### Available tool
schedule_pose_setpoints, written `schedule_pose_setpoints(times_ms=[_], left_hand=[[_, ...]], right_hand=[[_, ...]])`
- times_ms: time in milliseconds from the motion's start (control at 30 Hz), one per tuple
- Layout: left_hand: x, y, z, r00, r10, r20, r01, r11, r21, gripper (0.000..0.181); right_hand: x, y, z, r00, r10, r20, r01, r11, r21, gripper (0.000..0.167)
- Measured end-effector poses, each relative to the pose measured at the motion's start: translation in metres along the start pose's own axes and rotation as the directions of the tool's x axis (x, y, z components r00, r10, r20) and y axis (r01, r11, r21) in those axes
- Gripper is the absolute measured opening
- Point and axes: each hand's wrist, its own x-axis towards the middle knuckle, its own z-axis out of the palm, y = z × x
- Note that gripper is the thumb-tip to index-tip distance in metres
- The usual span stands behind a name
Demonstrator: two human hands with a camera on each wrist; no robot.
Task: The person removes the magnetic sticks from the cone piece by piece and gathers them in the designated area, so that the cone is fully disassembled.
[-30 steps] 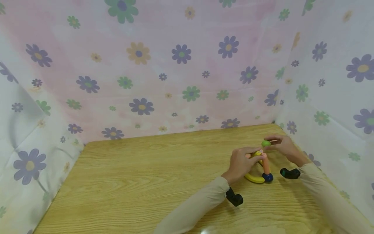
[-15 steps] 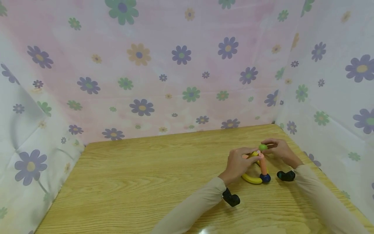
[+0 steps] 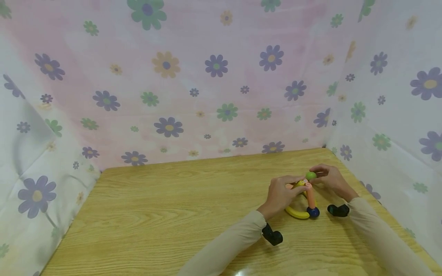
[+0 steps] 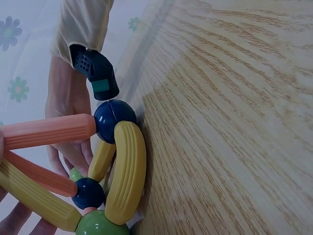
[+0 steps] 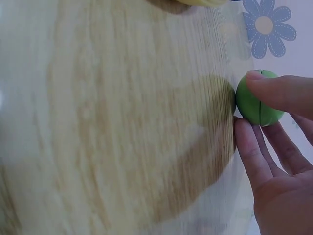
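In the head view my left hand (image 3: 281,193) grips the upper ends of several sticks that lean together. These include an orange stick (image 3: 311,197), which rises from a dark blue ball (image 3: 313,212). A curved yellow stick (image 3: 297,213) lies along the frame's base. The left wrist view shows another blue ball (image 4: 88,193) and a green ball (image 4: 101,225) at lower joints, with a ridged yellow stick (image 4: 36,198) between that green ball and my hand. My right hand (image 3: 331,179) pinches a separate green ball (image 5: 259,100) beside the stick tops; contact with them cannot be made out.
The frame stands on a wood-grain table (image 3: 165,214) near its right side. Flower-print cloth (image 3: 214,92) hangs behind the table and at both sides. Black wrist devices (image 3: 272,234) sit below each sleeve cuff.
My right hand has brought the green ball left and slightly down, closer to the stick tops. The left hand keeps its grip, with only a small shift.
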Motion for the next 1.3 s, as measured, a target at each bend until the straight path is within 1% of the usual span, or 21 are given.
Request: schedule_pose_setpoints(times_ms=[200,367,633,900,1000,1167,1300], left_hand=[[-0.001,0.0,0.002,1.0,-0.002,0.007,0.002,1.0,0.0,0.034],[-0.001,0.001,0.0,1.0,-0.001,0.006,0.001,1.0,0.015,0.034],[-0.001,0.002,-0.001,1.0,0.004,0.011,-0.004,1.0,0.006,0.035],[-0.001,0.002,-0.002,1.0,0.008,0.011,-0.008,1.0,0.008,0.035],[-0.001,0.001,-0.002,1.0,0.009,0.005,-0.009,1.0,0.007,0.035],[0.0,0.0,-0.001,1.0,0.007,0.006,-0.007,1.0,0.005,0.035],[0.0,0.0,0.0,1.0,0.007,0.007,-0.006,1.0,-0.003,0.035]], right_hand=[[-0.002,-0.001,0.001,1.0,0.003,-0.017,-0.003,1.0,0.0,0.046],[-0.003,0.0,-0.001,1.0,-0.009,-0.01,0.009,1.0,0.009,0.046],[-0.004,-0.003,-0.004,0.998,-0.058,-0.026,0.057,0.997,-0.052,0.045],[-0.01,-0.021,-0.011,0.999,-0.05,-0.008,0.049,0.995,-0.085,0.043],[-0.014,-0.028,-0.015,0.998,-0.06,-0.006,0.059,0.994,-0.096,0.043],[-0.023,-0.041,-0.021,0.994,-0.106,-0.003,0.105,0.989,-0.103,0.037],[-0.032,-0.052,-0.024,0.984,-0.172,0.041,0.173,0.984,-0.045,0.031]])
